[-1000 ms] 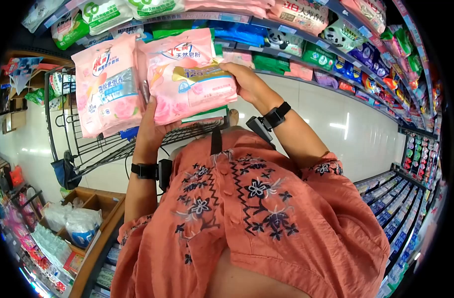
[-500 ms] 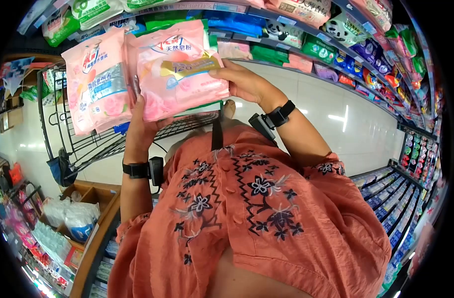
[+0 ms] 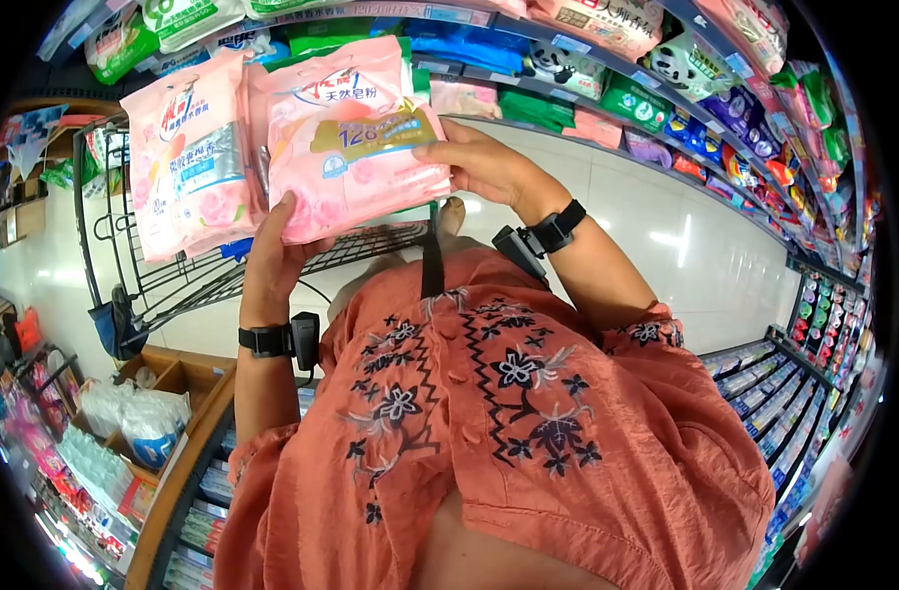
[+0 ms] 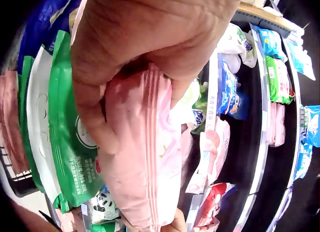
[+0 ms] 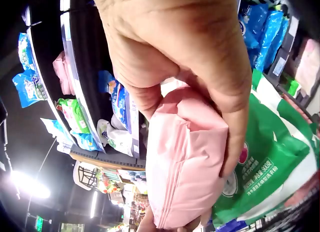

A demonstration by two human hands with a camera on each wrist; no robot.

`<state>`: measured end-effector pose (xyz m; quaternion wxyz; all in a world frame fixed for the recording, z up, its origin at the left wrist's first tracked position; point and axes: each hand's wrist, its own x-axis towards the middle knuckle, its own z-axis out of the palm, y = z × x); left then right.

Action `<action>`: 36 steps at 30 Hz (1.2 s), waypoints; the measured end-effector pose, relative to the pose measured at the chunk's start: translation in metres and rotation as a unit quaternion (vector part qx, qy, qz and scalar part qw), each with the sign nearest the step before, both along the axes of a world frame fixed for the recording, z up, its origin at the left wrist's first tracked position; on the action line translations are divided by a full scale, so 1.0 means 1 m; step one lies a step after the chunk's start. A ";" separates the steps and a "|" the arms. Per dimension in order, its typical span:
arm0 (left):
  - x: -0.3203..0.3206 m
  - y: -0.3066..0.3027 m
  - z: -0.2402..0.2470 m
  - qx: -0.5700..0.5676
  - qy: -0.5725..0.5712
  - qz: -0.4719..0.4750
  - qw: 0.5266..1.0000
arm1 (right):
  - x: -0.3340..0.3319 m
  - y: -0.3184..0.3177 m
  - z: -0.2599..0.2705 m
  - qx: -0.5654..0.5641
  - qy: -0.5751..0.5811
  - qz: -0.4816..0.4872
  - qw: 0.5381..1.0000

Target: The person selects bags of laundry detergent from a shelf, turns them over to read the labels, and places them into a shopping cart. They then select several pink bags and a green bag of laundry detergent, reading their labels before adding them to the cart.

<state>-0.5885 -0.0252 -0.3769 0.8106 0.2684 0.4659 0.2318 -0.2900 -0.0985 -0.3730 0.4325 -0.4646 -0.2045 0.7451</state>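
Observation:
A pink bag of soap powder [image 3: 356,182] with a gold label is held up front-facing, between both hands. My left hand [image 3: 272,251] grips its lower left corner, thumb on the front. At the right side, my right hand [image 3: 493,172] holds the edge with the thumb in front and fingers behind. Both wrist views show the bag's folded side seams, with fingers wrapped round the pink bag [image 4: 137,147]. Close on the left stands a second pink bag [image 3: 192,162] with a silver label. A green and white laundry powder bag [image 5: 265,152] is behind the held one.
Below the bags is a black wire shopping cart [image 3: 184,295]. Shelves [image 3: 607,84] packed with detergent bags curve across the top and right. A wooden divided bin [image 3: 199,393] with plastic-wrapped goods stands at lower left. Pale floor tiles [image 3: 646,226] lie to the right.
The held bag and both hands have shifted slightly left in view, along with the second bag and cart. My left thumb has moved slightly on the bag. The grip of both hands stays.

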 end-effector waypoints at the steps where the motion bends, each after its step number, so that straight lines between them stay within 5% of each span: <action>1: 0.000 -0.001 -0.002 -0.003 0.000 0.000 1.000 | 0.001 -0.002 0.000 0.000 0.004 0.004 1.000; 28: -0.005 -0.013 -0.028 -0.035 0.007 0.029 0.999 | 0.014 -0.012 -0.021 0.004 0.023 0.064 0.998; 36: 0.003 -0.006 -0.016 0.160 0.109 -0.027 0.981 | 0.009 -0.002 -0.035 -0.029 0.013 0.067 0.997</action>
